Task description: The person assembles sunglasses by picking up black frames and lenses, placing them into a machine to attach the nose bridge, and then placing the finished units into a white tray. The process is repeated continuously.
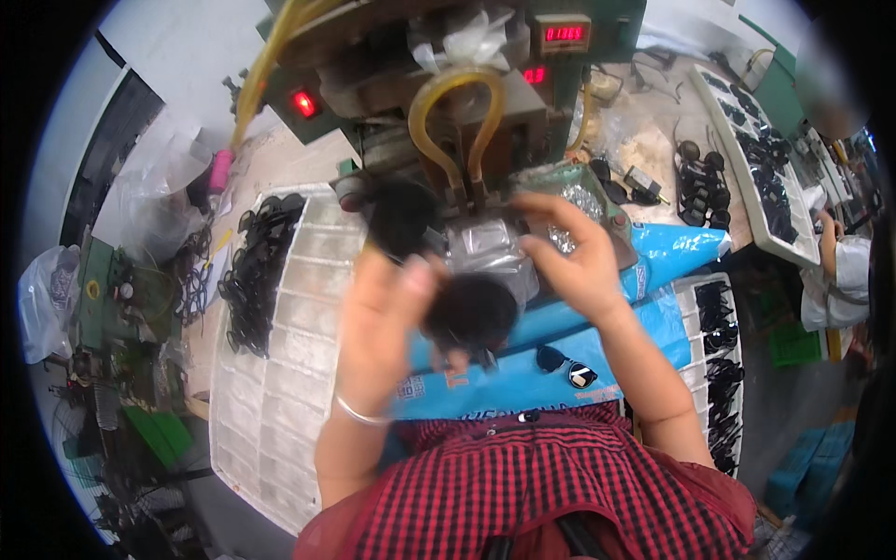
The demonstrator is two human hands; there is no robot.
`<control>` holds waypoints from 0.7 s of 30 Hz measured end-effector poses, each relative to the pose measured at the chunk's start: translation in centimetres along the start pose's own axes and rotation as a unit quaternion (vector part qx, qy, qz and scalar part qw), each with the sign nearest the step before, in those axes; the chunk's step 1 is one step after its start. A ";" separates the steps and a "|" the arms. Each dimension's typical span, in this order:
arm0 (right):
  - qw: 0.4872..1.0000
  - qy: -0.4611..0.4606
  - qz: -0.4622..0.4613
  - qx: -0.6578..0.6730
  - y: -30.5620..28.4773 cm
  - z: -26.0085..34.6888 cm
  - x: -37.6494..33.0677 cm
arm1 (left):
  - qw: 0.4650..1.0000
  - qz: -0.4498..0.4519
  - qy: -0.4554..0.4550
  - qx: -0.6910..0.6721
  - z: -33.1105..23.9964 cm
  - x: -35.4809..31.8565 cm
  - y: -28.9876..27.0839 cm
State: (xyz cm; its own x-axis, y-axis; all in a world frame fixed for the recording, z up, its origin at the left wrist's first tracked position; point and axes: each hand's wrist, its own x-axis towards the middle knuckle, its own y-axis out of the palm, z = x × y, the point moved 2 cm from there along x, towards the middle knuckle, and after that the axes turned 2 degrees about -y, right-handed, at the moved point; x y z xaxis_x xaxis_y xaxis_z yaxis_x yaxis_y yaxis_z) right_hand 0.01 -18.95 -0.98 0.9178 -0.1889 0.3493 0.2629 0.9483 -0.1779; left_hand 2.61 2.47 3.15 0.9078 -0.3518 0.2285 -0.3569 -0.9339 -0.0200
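My left hand, smeared by motion, grips a pair of black sunglasses in front of the machine. One dark lens faces up near the blue plastic sheet, and a second dark round shape, seemingly the other lens, lies farther off. Beside the plastic-wrapped block at the machine's working spot is my right hand, thumb and forefinger apart with nothing visible between them. Whether its fingertips touch the block I cannot tell. Another pair of sunglasses rests on the blue plastic sheet close to my body.
The green machine with yellow hoses stands ahead. A white compartment tray at left holds several sunglasses; another tray is at right. More eyewear lies on the far-right table, where another person's hand shows.
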 end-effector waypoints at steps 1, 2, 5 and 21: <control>0.977 -0.040 -0.048 -0.205 -2.0 -2.3 0.2 | 0.973 0.116 -0.191 -0.065 0.0 -1.1 0.7; 0.909 -0.077 -0.091 -0.400 -3.4 -5.2 0.3 | 0.941 0.100 -0.285 -0.151 -0.6 -1.5 2.5; 0.848 -0.049 -0.111 -0.516 -4.7 -9.2 0.0 | 0.898 0.163 -0.335 -0.235 3.5 -1.5 4.0; 0.829 -0.194 0.046 -0.522 -2.6 -10.3 4.3 | 0.906 0.100 -0.356 -0.209 4.3 -1.1 4.0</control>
State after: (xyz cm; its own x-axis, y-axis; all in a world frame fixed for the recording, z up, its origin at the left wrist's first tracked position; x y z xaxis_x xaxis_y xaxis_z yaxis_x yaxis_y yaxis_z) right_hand 6.37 -24.83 -8.47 0.8368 0.1602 0.5236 0.4971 0.1787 -0.8491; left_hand 1.09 -1.17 -1.39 0.6753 -0.6017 -0.4266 -0.4473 -0.7940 0.4117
